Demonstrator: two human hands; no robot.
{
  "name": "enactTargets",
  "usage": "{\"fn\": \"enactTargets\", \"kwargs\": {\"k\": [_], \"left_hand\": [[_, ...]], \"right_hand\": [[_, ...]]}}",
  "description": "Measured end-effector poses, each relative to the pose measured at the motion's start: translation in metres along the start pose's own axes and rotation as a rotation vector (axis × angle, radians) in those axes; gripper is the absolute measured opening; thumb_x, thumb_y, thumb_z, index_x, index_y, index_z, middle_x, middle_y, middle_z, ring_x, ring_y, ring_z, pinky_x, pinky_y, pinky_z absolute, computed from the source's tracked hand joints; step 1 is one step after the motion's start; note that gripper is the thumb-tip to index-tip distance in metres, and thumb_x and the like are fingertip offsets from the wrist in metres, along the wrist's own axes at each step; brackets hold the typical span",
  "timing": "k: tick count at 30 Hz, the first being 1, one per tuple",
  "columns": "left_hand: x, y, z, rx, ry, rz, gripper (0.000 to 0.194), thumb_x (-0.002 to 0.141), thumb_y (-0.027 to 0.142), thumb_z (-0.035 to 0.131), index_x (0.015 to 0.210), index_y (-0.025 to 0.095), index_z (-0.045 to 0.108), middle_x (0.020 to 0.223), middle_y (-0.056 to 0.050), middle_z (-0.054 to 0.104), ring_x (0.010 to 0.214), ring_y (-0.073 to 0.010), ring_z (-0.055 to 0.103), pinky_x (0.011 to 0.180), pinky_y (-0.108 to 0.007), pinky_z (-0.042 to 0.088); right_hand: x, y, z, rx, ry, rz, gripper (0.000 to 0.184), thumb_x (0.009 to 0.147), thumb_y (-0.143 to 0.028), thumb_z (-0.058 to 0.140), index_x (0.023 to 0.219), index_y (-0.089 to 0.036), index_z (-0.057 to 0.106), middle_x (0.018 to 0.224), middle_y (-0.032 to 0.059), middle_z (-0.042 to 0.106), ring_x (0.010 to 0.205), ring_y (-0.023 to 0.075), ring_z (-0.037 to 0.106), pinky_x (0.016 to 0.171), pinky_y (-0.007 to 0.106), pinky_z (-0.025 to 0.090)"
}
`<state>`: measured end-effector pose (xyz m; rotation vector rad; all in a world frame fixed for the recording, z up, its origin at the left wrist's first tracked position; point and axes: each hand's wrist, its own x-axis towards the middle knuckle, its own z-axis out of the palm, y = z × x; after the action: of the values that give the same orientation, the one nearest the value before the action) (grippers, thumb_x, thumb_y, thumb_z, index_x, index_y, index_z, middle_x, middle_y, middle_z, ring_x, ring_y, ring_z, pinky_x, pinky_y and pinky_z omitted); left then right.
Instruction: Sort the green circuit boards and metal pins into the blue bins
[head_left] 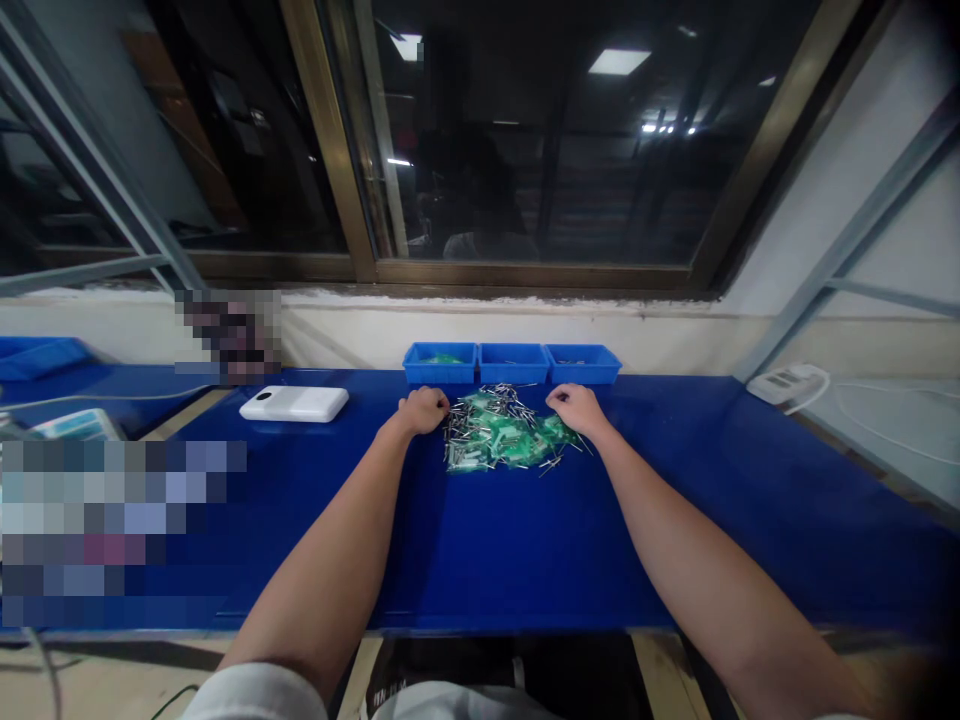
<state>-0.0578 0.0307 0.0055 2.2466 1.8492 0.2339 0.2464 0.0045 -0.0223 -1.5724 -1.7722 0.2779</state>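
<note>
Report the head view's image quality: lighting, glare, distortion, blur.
Head view: bright ceiling lights show as glare in the dark window; wide-angle distortion bows the blue workbench; the right corners darken; pixelated patches obscure the left side.

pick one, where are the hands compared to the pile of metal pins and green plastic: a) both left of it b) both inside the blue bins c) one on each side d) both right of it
c, the left hand sits at the left edge of the pile and the right hand at its right edge.
</note>
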Motion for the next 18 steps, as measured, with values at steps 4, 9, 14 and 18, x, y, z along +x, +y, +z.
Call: {"fn": "enactTargets", "kwargs": {"k": [4, 9, 14, 18], "left_hand": [[-0.002, 0.003, -0.004, -0.052, 0.071, -0.007, 0.016, 0.077, 0.025, 0.051, 0.085, 0.024, 0.065, 0.094, -0.003, 0.068, 0.091, -0.0211, 0.059, 0.078, -0.031, 0.043], [-0.005, 0.015, -0.002, -0.109, 0.28, 0.105, 0.015, 0.08, 0.019, 0.047, 0.086, 0.022, 0.061, 0.09, -0.003, 0.067, 0.088, -0.0195, 0.059, 0.076, -0.03, 0.04], [-0.022, 0.051, 0.003, -0.029, 0.376, 0.448, 0.019, 0.085, 0.017, 0.043, 0.085, 0.021, 0.061, 0.09, -0.005, 0.064, 0.091, -0.0211, 0.055, 0.078, -0.033, 0.036], [-0.037, 0.077, 0.004, 0.001, 0.373, 0.59, 0.023, 0.089, 0.019, 0.04, 0.089, 0.02, 0.062, 0.09, -0.006, 0.063, 0.088, -0.0206, 0.054, 0.076, -0.033, 0.035]], "right_hand": [[0.0, 0.002, 0.001, 0.01, 0.005, -0.01, 0.014, 0.069, -0.024, 0.056, 0.069, -0.022, 0.07, 0.075, 0.0023, 0.069, 0.074, 0.0182, 0.062, 0.071, 0.029, 0.045], [0.0, -0.002, -0.001, 0.085, 0.056, -0.025, 0.015, 0.071, -0.025, 0.054, 0.076, -0.021, 0.068, 0.075, 0.0024, 0.068, 0.071, 0.0174, 0.061, 0.071, 0.03, 0.045], [-0.006, -0.034, -0.005, 0.146, 0.027, -0.176, 0.029, 0.076, -0.038, 0.056, 0.097, -0.019, 0.066, 0.08, 0.0043, 0.068, 0.079, 0.0189, 0.058, 0.075, 0.031, 0.044], [-0.014, -0.061, -0.005, 0.148, -0.127, -0.32, 0.022, 0.079, -0.036, 0.055, 0.09, -0.021, 0.067, 0.077, 0.0032, 0.067, 0.075, 0.0172, 0.057, 0.071, 0.029, 0.042]]}}
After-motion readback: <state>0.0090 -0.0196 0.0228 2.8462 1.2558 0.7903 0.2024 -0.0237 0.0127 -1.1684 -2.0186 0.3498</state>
